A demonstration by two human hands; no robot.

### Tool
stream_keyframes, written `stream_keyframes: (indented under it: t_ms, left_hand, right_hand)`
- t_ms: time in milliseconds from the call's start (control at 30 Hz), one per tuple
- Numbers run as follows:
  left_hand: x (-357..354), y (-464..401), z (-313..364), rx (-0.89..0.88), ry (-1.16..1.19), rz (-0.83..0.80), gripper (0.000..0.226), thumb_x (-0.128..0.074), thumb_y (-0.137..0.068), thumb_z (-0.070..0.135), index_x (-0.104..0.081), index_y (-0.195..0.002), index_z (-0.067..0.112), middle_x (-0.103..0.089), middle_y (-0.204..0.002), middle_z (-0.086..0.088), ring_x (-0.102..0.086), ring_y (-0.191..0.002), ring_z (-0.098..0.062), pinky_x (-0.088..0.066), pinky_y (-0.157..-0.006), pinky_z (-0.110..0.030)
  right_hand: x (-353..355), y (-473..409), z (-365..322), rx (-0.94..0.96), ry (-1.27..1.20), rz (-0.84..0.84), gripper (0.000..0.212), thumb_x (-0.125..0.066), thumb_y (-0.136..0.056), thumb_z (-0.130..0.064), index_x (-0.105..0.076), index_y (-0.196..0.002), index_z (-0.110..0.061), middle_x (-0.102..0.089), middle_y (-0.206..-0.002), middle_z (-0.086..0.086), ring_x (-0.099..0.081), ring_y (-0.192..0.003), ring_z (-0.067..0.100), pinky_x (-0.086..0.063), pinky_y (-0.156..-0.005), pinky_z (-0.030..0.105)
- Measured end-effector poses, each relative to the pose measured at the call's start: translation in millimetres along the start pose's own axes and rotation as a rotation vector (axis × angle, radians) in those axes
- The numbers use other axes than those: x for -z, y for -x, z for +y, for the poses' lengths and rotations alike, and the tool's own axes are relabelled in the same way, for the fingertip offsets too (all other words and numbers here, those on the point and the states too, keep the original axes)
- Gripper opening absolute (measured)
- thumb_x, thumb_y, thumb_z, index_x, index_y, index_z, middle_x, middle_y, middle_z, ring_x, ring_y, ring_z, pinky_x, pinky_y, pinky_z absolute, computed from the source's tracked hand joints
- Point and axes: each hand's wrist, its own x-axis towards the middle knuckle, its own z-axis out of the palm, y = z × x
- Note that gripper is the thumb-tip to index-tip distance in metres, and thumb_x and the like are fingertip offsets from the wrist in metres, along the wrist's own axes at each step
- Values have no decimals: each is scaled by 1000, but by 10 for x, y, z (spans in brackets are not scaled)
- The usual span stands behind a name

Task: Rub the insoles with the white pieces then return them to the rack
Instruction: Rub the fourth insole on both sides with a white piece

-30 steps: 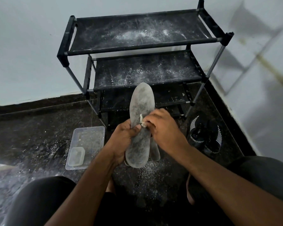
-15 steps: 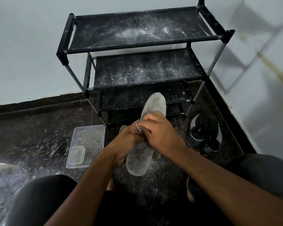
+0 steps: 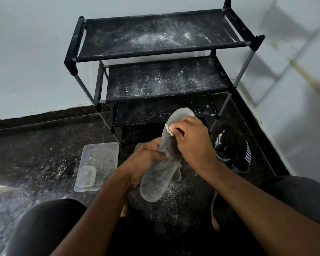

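Low in mid-frame the left hand [image 3: 144, 159] grips the insole [image 3: 161, 163] at its waist, long axis running lower left to upper right; the right hand [image 3: 190, 143] pinches a white piece [image 3: 169, 130] against its upper part, nearer the toe; the rack [image 3: 163, 58] stands beyond.

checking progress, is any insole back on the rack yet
No: the rack shelves hold only white powder, and the left hand grips the insole.

On the dark floor [image 3: 35, 154] to my left lies a clear tray [image 3: 103, 159] with a smaller tub [image 3: 86, 176] in its near corner. Black shoes [image 3: 233, 150] sit right, near the wall [image 3: 294, 126]. White powder [image 3: 172, 191] speckles the floor.
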Motion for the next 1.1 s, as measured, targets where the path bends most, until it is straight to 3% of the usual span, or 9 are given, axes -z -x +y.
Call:
stream_keyframes:
  t_ms: [200, 367, 500, 567, 667, 767, 900, 1000, 1100]
  left_hand:
    - [79, -30, 10, -61, 45, 222, 31, -55, -90, -4, -65, -119, -2, -67, -106, -25, -66, -92, -34, -57, -78, -42]
    - [39, -4, 71, -45, 164, 273, 26, -46, -97, 7, -66, -111, 1, -69, -94, -19, -68, -80, -29, -59, -70, -39]
    - [55, -29, 2, -67, 108, 346, 32, -46, -109, 25, -67, -116, 2, -70, -104, -22, -69, -89, -32, -59, -78, -44]
    - [68, -38, -28, -105, 26, 389, 28, -48, -108, 23, -71, -109, 6, -71, -105, -23, -69, -90, -33, -60, -76, -42]
    - [78, -17, -5, -129, -41, 398, 25, -49, -108, 19, -71, -106, 6, -73, -102, -21, -71, -85, -29, -60, -69, -38]
    - [73, -7, 2, -113, -45, 401, 24, -49, -108, 16, -70, -105, 5, -72, -99, -20, -70, -82, -28, -61, -69, -38]
    - [62, -10, -7, -97, -58, 387, 24, -48, -108, 14, -70, -103, 3, -72, -93, -18, -70, -78, -25, -60, -66, -35]
    - [67, -12, 1, -98, -72, 378, 25, -49, -107, 15, -70, -103, 2, -73, -93, -18, -71, -76, -24, -60, -65, -35]
    - [70, -7, -2, -97, -66, 374, 24, -49, -107, 14, -69, -103, 2, -73, -91, -17, -71, -75, -23, -60, -64, -33]
  right_hand:
    - [-82, 99, -66, 7, -107, -271, 8, -71, -88, -19, -77, -91, -16, -64, -88, -4, -57, -85, 8, -50, -77, 25]
    - [-78, 102, -44, 96, 0, -220, 21, -62, -95, -22, -73, -107, -10, -56, -95, -3, -48, -95, 9, -43, -81, 18]
    - [-111, 183, -58, 231, 122, -379, 21, -62, -92, -14, -69, -110, -6, -54, -106, 7, -44, -103, 18, -46, -88, 32]
    - [-120, 144, 2, 208, 152, -323, 14, -65, -89, -7, -72, -101, -7, -54, -98, 3, -47, -95, 18, -51, -82, 35]
    - [-70, 39, 87, 95, 130, -189, 10, -67, -91, -12, -74, -97, -8, -56, -91, -1, -52, -89, 16, -47, -76, 24]
    - [-42, 101, -8, 97, 104, -217, 13, -64, -93, -14, -75, -97, -8, -60, -93, 1, -51, -86, 10, -35, -75, 10]
    - [-64, 126, -42, 131, 109, -239, 11, -64, -92, -10, -74, -91, -4, -60, -91, 4, -54, -85, 14, -46, -76, 19]
    - [14, 14, 32, 25, 74, -145, 14, -62, -94, -11, -74, -90, -6, -61, -90, 2, -52, -80, 10, -36, -70, 4]
    - [-15, 94, -41, 88, 82, -209, 16, -62, -95, -14, -75, -92, -6, -62, -89, 2, -53, -82, 10, -35, -73, 6]
